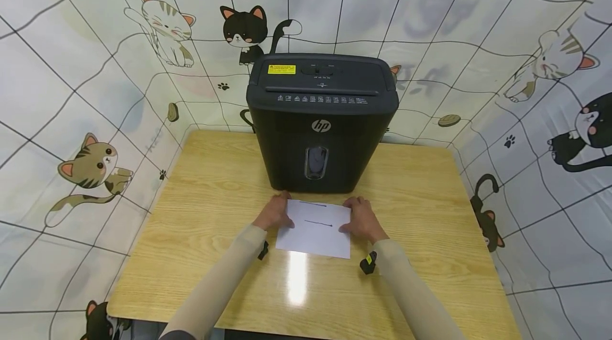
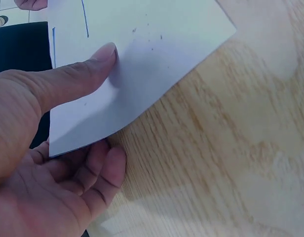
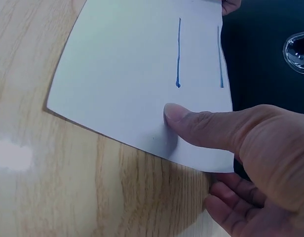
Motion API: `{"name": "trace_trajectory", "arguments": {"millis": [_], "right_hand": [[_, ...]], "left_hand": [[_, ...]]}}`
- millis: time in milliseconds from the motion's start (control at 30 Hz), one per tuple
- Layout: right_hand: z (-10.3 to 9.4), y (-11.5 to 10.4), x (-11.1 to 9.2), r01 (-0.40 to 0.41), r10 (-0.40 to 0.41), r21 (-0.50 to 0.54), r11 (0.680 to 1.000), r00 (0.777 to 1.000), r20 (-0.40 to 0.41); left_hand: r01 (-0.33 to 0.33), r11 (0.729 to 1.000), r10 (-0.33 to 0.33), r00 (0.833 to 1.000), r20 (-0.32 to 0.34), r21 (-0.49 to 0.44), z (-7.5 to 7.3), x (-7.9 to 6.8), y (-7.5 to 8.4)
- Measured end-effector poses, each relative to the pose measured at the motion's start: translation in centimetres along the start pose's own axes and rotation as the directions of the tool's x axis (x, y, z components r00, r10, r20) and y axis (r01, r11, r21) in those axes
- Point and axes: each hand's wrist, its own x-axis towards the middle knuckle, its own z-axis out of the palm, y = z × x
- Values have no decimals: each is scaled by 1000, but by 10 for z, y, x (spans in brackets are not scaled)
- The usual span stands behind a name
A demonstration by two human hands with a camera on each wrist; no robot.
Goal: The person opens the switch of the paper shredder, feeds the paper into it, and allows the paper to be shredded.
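A white sheet of paper (image 1: 313, 236) with two dark blue pen lines lies between both hands, in front of a black HP paper shredder (image 1: 320, 127). My left hand (image 1: 277, 211) pinches its left side, thumb on top and fingers underneath, as the left wrist view shows. At the right side my right hand (image 1: 362, 220) grips it the same way; in the right wrist view the thumb (image 3: 206, 127) presses on the paper's face. The sheet (image 2: 142, 64) bends a little at the held edge. One pen line runs close to the far edge.
The shredder stands at the back of a light wooden table (image 1: 215, 170), its feed slot (image 1: 320, 90) on top and a small window (image 1: 316, 163) low in front. Cat-patterned curtain walls (image 1: 430, 26) enclose the table at the back and both sides.
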Motion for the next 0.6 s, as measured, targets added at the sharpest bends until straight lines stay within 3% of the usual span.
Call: {"name": "trace_trajectory", "arguments": {"millis": [333,600], "right_hand": [[-1,6,-3,-42,37,116,992,998,53],[-11,22,-3,37,-47,141,989,997,63]], "left_hand": [[-28,997,29,999,18,-66,-4,-1,-1],[-99,982,92,994,-55,-161,-10,-4,-14]]}}
